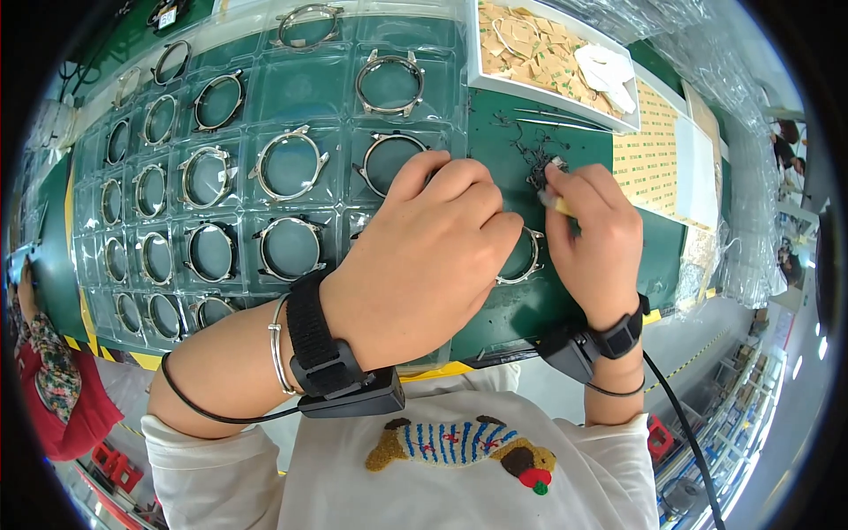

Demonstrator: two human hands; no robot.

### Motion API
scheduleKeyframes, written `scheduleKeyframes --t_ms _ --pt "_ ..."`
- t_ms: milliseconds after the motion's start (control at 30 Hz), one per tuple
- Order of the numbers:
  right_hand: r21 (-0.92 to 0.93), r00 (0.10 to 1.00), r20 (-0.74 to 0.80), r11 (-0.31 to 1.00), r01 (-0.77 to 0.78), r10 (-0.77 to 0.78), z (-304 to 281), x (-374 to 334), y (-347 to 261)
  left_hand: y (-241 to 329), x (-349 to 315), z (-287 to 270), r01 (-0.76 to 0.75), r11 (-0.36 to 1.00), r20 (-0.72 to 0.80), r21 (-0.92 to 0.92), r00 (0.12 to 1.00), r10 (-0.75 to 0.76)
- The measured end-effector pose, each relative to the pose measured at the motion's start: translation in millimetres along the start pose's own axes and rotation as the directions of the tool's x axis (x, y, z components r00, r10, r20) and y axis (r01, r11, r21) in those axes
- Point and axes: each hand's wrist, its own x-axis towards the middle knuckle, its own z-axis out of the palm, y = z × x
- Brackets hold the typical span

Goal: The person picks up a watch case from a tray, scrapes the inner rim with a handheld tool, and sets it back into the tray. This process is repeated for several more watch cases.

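Note:
My left hand (424, 252) is curled over the right edge of a clear plastic tray (305, 84). Its fingertips face away from me, so whatever they hold is hidden. A round metal watch case (536, 256) shows partly from under its right side, and another watch case (375, 165) in the tray lies just beyond its knuckles. To the right, my right hand (596, 238) is closed in a pinch, with a small yellowish piece (563, 207) at its fingers. Tangled black scraps (537, 162) lie on the green mat (495, 141) at its fingertips.
Several more watch cases (290, 165) sit in the tray pockets. At the back, a white box (548, 93) holds brown paper bits and white tissue; tweezers (565, 122) lie before it. Printed yellowish sheets (658, 155) and clear plastic wrap (751, 203) are at right. Another person's arm (28, 291) shows far left.

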Motion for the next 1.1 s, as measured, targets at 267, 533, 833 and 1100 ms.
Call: scheduleKeyframes --t_ms 267,533,833,1100 --pt "0.041 0.987 -0.159 0.999 0.02 -0.013 -4 -16 22 -1 1 2 0.003 1.0 -0.007 -0.007 1.0 -0.003" --pt "0.355 0.981 0.12 0.916 -0.185 0.152 -30 -32 -14 -1 0 0 0.011 1.0 0.018 -0.005 1.0 -0.011" --pt "0.329 0.982 0.147 0.942 0.061 -0.115 -21 -34 -12 -1 2 -1 0.014 0.999 0.017 -0.028 1.0 -0.014" --pt "0.382 0.969 0.18 0.92 0.088 -0.167 -18 -30 -13 1 3 1 0.028 0.999 0.011 -0.029 1.0 -0.028"
